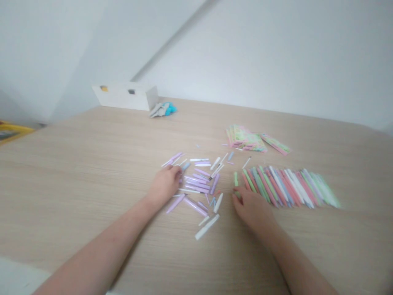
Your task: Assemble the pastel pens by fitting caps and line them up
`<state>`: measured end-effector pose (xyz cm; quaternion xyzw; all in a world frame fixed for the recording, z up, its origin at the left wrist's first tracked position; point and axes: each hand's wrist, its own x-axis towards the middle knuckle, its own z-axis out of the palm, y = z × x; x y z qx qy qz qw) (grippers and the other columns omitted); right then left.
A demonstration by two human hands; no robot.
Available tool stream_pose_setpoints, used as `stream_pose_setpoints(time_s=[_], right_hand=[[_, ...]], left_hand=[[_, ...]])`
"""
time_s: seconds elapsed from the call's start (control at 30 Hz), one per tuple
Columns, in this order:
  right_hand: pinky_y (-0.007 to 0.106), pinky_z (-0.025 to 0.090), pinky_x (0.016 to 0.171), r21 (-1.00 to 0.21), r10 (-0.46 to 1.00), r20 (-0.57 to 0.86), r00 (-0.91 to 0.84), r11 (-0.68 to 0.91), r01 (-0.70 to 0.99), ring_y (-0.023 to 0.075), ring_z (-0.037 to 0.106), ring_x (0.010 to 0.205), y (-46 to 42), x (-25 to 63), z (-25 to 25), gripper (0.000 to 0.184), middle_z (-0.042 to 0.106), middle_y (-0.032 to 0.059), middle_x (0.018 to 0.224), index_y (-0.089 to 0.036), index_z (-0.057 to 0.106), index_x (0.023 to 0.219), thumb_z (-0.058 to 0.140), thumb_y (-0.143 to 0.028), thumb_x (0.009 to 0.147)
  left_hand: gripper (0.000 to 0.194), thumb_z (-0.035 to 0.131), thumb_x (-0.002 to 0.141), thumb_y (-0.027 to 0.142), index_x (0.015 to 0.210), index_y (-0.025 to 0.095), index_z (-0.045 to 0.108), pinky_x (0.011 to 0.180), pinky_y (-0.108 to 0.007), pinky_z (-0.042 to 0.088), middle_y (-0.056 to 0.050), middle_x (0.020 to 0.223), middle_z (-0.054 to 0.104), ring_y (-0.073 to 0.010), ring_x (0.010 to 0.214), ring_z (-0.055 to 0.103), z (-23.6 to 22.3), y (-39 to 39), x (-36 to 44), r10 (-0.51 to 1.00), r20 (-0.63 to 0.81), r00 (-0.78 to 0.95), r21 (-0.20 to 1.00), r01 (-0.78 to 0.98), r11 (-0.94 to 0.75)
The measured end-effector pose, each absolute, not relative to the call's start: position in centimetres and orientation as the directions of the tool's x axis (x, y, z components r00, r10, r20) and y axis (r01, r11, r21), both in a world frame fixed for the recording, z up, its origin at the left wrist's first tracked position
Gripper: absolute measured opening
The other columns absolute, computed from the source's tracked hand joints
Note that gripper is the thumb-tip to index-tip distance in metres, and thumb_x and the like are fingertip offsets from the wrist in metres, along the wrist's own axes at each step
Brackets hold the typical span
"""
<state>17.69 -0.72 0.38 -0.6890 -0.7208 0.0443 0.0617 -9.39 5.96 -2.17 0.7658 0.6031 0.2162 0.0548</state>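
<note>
Lilac pen parts (197, 186), slim, straight, scattered

My left fingers (177, 173) curl at the left edge of a loose scatter of purple and white pen parts (196, 185) on a pale wooden worktop (92, 184). By my right fingers (237, 197) is a green piece (236, 178), beside a row of slanted coloured pens (282, 186). Beyond them lie pink-and-green packets (245, 140); farther past my left fingers, a white box (118, 98).
</note>
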Motion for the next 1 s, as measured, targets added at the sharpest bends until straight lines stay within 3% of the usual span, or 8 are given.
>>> stream_pose_setpoints(time_s=[0.13, 0.27, 0.37, 0.43, 0.57, 0.67, 0.83, 1.0], right_hand=[[0.034, 0.046, 0.069, -0.187, 0.996, 0.060, -0.061, 0.071, 0.980, 0.0254, 0.066, 0.079, -0.8, 17.8, 0.2, 0.033, 0.071, 0.0117, 0.084, -0.014, 0.064, 0.108, 0.042, -0.028, 0.089], [0.034, 0.045, 0.068, -0.284, 0.990, 0.118, -0.072, 0.104, 0.953, 0.0238, 0.064, 0.074, -0.7, 17.8, 0.0, 0.032, 0.069, 0.0103, 0.079, -0.013, 0.065, 0.106, 0.044, -0.029, 0.088], [0.031, 0.046, 0.065, -0.514, 0.980, 0.181, -0.086, 0.169, 0.841, 0.0192, 0.061, 0.070, -0.9, 17.5, -0.1, 0.030, 0.067, 0.0076, 0.080, -0.015, 0.062, 0.108, 0.047, -0.030, 0.087], [0.027, 0.045, 0.059, -0.708, 0.979, 0.186, -0.087, 0.195, 0.679, 0.0148, 0.058, 0.064, -1.2, 17.0, -0.2, 0.031, 0.065, 0.0052, 0.083, -0.018, 0.058, 0.114, 0.046, -0.033, 0.089], [0.021, 0.042, 0.046, -0.933, 0.979, 0.151, -0.136, 0.187, 0.308, 0.0084, 0.051, 0.053, -1.8, 15.7, -0.3, 0.036, 0.062, 0.0032, 0.092, -0.024, 0.047, 0.124, 0.046, -0.038, 0.091], [0.020, 0.042, 0.044, -0.968, 0.973, 0.145, -0.182, 0.178, 0.177, 0.0067, 0.050, 0.053, -2.2, 14.9, -0.3, 0.038, 0.061, 0.0027, 0.095, -0.027, 0.045, 0.126, 0.049, -0.037, 0.090], [0.019, 0.040, 0.045, -0.969, 0.982, 0.105, -0.159, 0.137, 0.207, 0.0074, 0.048, 0.048, -2.1, 14.6, -0.2, 0.022, 0.054, -0.0043, 0.059, -0.021, 0.059, 0.105, 0.053, -0.034, 0.088], [0.020, 0.040, 0.044, -0.999, 0.998, 0.006, -0.065, 0.008, 0.038, 0.0075, 0.049, 0.048, -1.4, 15.0, -0.4, 0.021, 0.060, -0.0015, 0.065, -0.018, 0.061, 0.093, 0.059, -0.036, 0.082]], left_hand=[[0.028, 0.042, 0.083, 0.011, 0.107, 0.015, 0.057, 0.077, -0.032, 0.046, -0.010, 0.095, 0.064, -0.0220, 0.086, 0.061, -2.1, 6.0, -9.5, 0.948, 0.287, 0.137, 0.401, 0.882, -0.248], [0.034, 0.045, 0.083, 0.012, 0.115, 0.012, 0.056, 0.080, -0.032, 0.047, -0.010, 0.097, 0.064, -0.0206, 0.089, 0.060, -1.5, 5.8, -9.3, 0.943, 0.322, 0.077, 0.629, 0.727, -0.275], [0.028, 0.049, 0.084, 0.016, 0.108, 0.012, 0.062, 0.080, -0.031, 0.047, -0.009, 0.096, 0.065, -0.0198, 0.088, 0.060, -0.8, 5.1, -8.6, 0.926, 0.307, 0.221, 0.771, 0.513, -0.378], [0.027, 0.048, 0.086, 0.017, 0.107, 0.013, 0.064, 0.082, -0.031, 0.047, -0.010, 0.101, 0.065, -0.0194, 0.092, 0.060, -0.4, 4.5, -8.1, 0.878, 0.301, 0.371, 0.827, 0.356, -0.434], [0.027, 0.050, 0.087, 0.014, 0.108, 0.013, 0.066, 0.084, -0.030, 0.047, -0.011, 0.104, 0.065, -0.0194, 0.096, 0.060, 0.1, 3.3, -7.1, 0.793, 0.328, 0.513, 0.851, 0.203, -0.484], [0.026, 0.051, 0.086, 0.014, 0.106, 0.014, 0.068, 0.083, -0.030, 0.047, -0.011, 0.103, 0.066, -0.0195, 0.096, 0.060, 0.4, 2.7, -6.7, 0.753, 0.302, 0.585, 0.844, 0.203, -0.497], [0.028, 0.053, 0.085, 0.016, 0.109, 0.016, 0.067, 0.081, -0.031, 0.048, -0.010, 0.099, 0.068, -0.0183, 0.090, 0.061, 0.8, 2.1, -6.4, 0.733, 0.216, 0.645, 0.864, 0.224, -0.452], [0.039, 0.067, 0.075, 0.017, 0.114, 0.015, 0.062, 0.076, -0.029, 0.052, -0.008, 0.098, 0.068, -0.0165, 0.083, 0.065, 0.1, 2.0, -6.4, 0.789, 0.068, 0.610, 0.996, 0.010, -0.094]])
